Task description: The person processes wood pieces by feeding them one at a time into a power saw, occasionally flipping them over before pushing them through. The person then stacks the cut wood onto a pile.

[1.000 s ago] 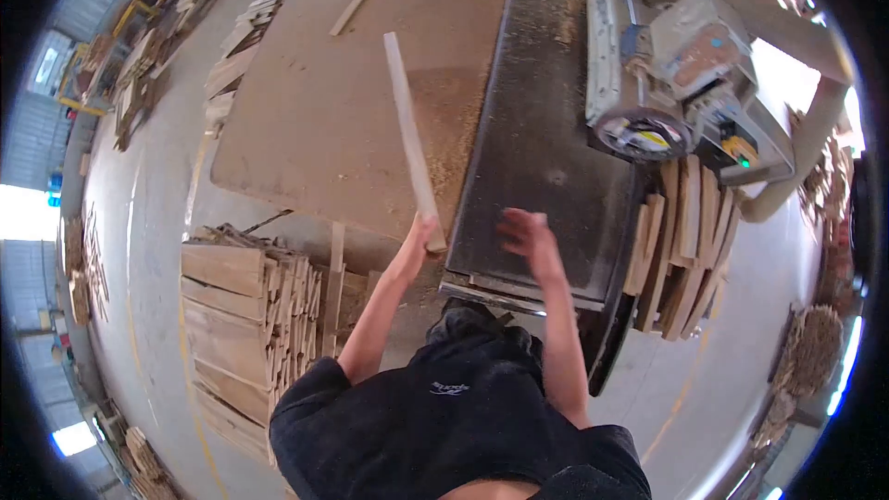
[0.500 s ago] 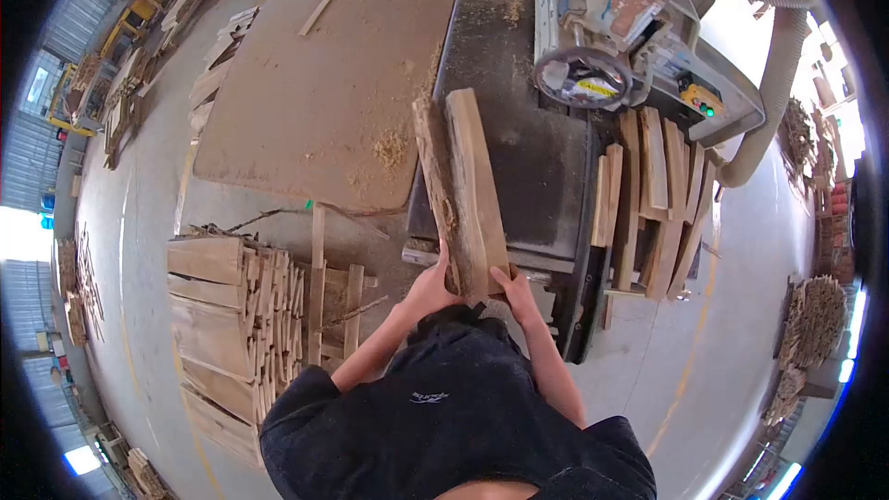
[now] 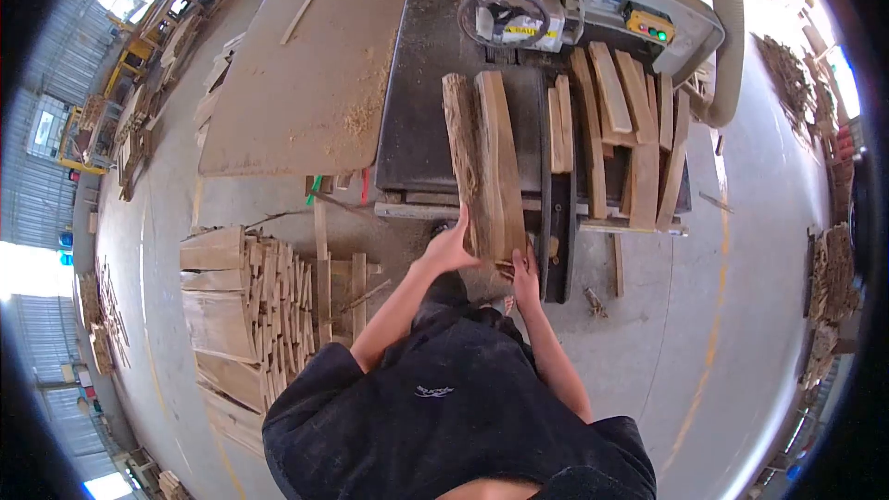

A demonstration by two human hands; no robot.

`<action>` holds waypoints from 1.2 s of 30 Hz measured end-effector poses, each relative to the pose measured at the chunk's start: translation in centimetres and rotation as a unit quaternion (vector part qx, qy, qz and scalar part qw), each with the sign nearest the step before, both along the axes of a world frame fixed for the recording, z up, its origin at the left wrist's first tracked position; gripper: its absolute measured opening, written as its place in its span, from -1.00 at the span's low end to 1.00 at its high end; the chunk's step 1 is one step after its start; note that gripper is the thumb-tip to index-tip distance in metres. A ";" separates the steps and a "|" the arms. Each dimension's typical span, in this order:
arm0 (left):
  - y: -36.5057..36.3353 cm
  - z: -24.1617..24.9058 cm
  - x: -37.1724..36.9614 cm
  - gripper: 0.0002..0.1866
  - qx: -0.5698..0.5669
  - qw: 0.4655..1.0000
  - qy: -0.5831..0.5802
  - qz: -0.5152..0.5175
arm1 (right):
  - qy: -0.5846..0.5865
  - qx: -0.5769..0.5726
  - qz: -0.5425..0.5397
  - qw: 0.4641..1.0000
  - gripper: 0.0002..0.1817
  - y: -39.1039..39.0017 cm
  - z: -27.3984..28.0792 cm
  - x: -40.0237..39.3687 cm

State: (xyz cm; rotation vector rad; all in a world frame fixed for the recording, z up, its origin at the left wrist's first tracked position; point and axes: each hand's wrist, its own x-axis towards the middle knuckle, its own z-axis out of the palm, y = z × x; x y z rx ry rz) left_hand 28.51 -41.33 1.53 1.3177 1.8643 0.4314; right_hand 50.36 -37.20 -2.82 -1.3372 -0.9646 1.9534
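Two long wooden pieces lie side by side over the dark machine table [image 3: 412,130], near ends towards my body. On the left is a rough bark-edged strip [image 3: 460,130]; on the right, a smoother plank [image 3: 505,162]. A narrow gap parts their far ends. My left hand [image 3: 448,248] holds the near end of the bark-edged strip, thumb stretched along its left side and fingers partly hidden underneath. My right hand [image 3: 524,280] is closed around the near right corner of the plank.
A bandsaw-like machine with a handwheel [image 3: 505,17] and a button box [image 3: 649,24] stands ahead. Cut wooden strips [image 3: 639,130] lie on the right. Sawdust covers the brown board [image 3: 296,83] at left. A board stack [image 3: 245,315] stands at lower left.
My view has shifted, with the machine now further left and higher in the picture. The two wooden pieces sit further right over the table, near the rail. Both hands remain at their near ends.
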 end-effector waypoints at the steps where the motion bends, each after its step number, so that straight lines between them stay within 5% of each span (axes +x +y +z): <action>1: 0.2 -0.6 -0.4 0.57 -0.006 1.000 -0.001 -0.002 | -0.002 -0.002 0.019 1.000 -0.30 0.2 0.1 -0.1; 4: 1.2 -1.3 -1.5 0.59 0.052 0.998 0.009 -0.017 | -0.030 -0.006 0.025 0.999 -0.31 0.6 0.7 -1.2; 14: 5.3 2.0 -2.9 0.58 -0.079 0.994 0.047 -0.064 | -0.041 0.051 -0.041 0.997 -0.34 2.3 3.8 -4.5; 22: 7.7 -0.1 -3.5 0.63 0.019 0.997 0.016 -0.073 | -0.051 0.056 -0.087 0.993 -0.33 4.0 4.5 -5.3; 36: 11.1 1.0 -3.3 0.64 -0.032 0.992 0.079 -0.089 | -0.065 0.087 -0.119 0.987 -0.32 6.1 5.1 -6.8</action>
